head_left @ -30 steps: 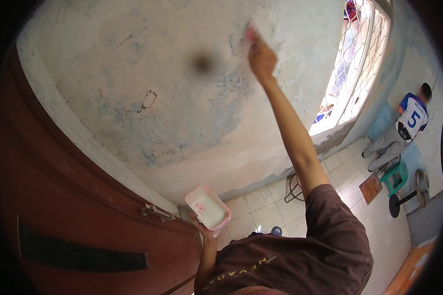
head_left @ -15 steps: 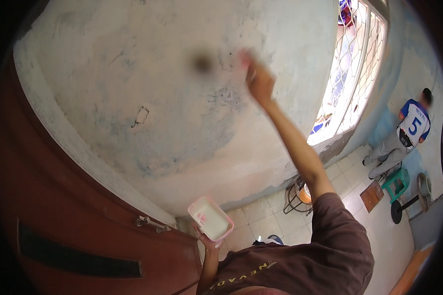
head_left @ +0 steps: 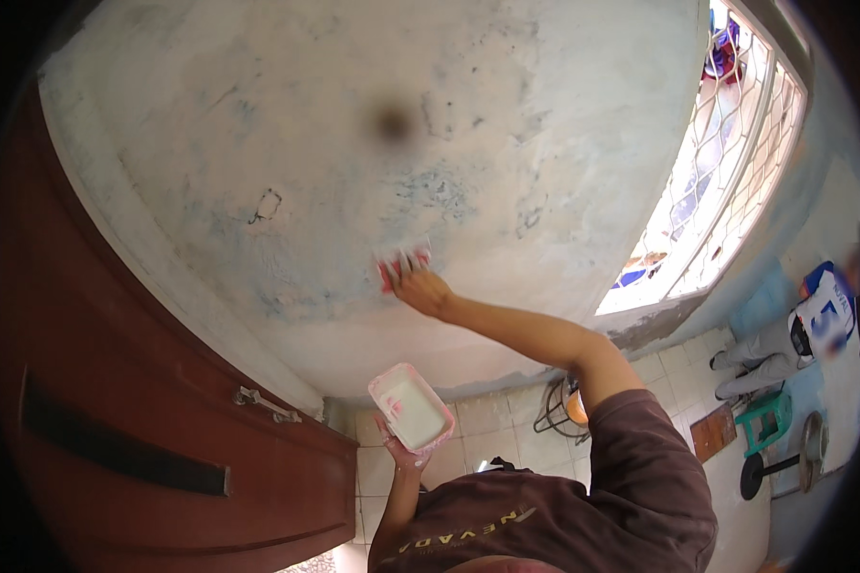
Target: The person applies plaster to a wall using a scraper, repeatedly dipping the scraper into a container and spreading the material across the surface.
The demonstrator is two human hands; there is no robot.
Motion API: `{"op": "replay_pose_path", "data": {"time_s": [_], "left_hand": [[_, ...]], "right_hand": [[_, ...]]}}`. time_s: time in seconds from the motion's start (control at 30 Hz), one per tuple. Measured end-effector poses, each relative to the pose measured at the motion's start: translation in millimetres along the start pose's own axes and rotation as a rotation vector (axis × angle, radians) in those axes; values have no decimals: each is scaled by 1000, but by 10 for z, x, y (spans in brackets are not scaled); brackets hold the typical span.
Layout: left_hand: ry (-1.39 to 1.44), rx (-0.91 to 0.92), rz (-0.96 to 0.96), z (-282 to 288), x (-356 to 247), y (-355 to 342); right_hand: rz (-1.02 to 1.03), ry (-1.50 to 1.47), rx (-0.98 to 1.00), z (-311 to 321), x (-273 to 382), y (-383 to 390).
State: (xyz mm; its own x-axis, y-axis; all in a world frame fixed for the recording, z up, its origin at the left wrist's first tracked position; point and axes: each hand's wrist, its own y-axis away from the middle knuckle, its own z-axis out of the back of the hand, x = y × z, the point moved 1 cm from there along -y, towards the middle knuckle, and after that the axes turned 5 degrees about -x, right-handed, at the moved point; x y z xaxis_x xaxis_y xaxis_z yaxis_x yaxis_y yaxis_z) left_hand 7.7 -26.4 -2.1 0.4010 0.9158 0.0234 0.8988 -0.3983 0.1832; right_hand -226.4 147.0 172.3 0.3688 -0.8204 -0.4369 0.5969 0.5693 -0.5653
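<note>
My left hand (head_left: 403,447) grips a shallow pink-and-white tub (head_left: 415,413) by its left side, low in front of my chest. Whitish stuff fills the tub, and a small pink patch shows at its inner left. My right arm reaches across to the patchy pale wall (head_left: 334,172). Against it, my right hand (head_left: 419,285) is closed on a flat red piece (head_left: 386,273), its fingers laid over the back. Whether that piece is a scraper or a pad cannot be made out. Dark bluish marks cover the wall around and above this hand.
A red-brown door (head_left: 162,401) with a metal handle (head_left: 266,405) stands on my left. At right is a bright window with a white grille (head_left: 726,162). A person (head_left: 812,320) stands beyond, near a green stool (head_left: 764,420). A wire stand (head_left: 556,411) sits on the tiled floor.
My right hand has swept down and left across the wall with the red piece. The tub in my left hand stays nearly where it was. The view has turned slightly.
</note>
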Motion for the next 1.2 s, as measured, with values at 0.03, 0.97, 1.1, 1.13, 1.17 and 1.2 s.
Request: {"op": "replay_pose_path", "data": {"time_s": [0.03,0.97,1.1,1.13,1.17,1.2], "left_hand": [[0,12,-12,-58,42,18],[-111,-11,13,-194,-676,161],[-84,-29,-41,-61,-884,258],[-89,-46,-38,-25,-870,247],[-97,-66,-48,4,-882,234],[-106,-86,-58,40,-881,213]], "right_hand": [[-14,-113,198,-20,13,144],[-251,-413,113,521,-388,14],[-544,-126,-732,1806,-1599,-478],[-626,17,-858,2219,-2011,-557],[-692,114,-958,2549,-2360,-650],[-619,166,-1009,2707,-2668,-687]]}}
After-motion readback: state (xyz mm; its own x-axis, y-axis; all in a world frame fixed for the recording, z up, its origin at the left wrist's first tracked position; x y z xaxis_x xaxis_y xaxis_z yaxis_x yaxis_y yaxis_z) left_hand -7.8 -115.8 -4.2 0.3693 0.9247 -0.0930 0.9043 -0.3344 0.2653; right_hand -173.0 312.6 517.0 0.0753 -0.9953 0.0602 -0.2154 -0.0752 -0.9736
